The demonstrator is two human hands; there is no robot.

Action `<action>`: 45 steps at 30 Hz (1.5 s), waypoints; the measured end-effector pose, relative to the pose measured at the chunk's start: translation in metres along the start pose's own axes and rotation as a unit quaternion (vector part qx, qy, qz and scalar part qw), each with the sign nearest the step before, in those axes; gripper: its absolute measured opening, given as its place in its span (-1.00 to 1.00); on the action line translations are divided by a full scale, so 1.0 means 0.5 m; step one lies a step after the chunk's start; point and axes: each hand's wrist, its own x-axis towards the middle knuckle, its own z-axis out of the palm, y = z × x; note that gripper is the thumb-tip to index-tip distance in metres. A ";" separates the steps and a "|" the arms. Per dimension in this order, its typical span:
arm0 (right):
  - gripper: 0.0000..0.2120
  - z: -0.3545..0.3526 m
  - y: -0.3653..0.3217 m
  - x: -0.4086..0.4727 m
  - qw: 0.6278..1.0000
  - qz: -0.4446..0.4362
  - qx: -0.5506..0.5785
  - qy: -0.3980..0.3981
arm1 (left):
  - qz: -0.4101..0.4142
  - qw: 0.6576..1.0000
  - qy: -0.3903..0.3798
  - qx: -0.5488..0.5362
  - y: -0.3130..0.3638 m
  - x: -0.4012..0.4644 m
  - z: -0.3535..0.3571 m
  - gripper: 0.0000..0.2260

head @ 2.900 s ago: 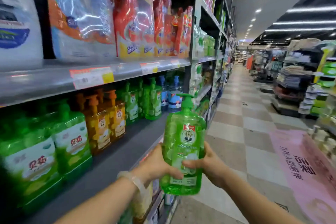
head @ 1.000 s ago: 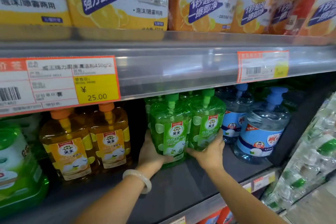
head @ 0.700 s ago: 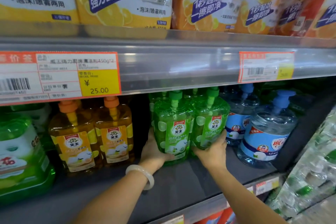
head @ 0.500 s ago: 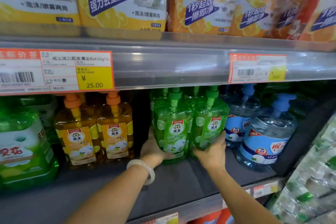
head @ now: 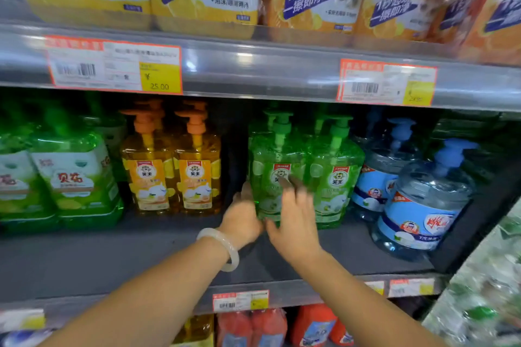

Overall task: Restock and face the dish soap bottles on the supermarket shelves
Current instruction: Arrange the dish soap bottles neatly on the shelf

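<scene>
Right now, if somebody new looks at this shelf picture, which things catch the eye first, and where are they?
Two hands meet at mid-shelf: the left hand touches the side of a green dish soap bottle, while the right hand spreads blurred fingers before its label. Orange bottles stand left, blue-capped clear bottles right, and a yellow 25.00 price tag hangs above.

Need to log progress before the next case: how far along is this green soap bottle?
Done: the green pump bottle stands upright on the shelf beside its green twin, label forward. In hand: the left hand touches its side; the right hand, blurred, is open in front. Left: the row sits well back from the shelf edge.
</scene>
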 end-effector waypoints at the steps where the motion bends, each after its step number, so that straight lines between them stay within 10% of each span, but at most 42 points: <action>1: -0.25 0.009 -0.010 -0.004 0.999 -0.020 -0.017 -0.033 | 0.021 0.999 0.001 0.039 -0.003 -0.014 -0.011 -0.48; 7: -0.20 0.060 -0.108 -0.016 0.964 -0.157 -0.084 -0.196 | -0.006 0.944 -0.020 0.330 -0.078 -0.130 -0.129 -0.23; 13: -0.19 0.118 -0.302 -0.049 0.936 -0.253 -0.081 -0.231 | -0.154 0.906 0.005 0.394 -0.188 -0.270 -0.299 -0.26; 45: -0.20 0.332 -1.681 -0.763 0.740 -0.598 0.058 -0.304 | -0.534 0.722 0.178 0.402 -0.758 -1.370 -1.150 -0.26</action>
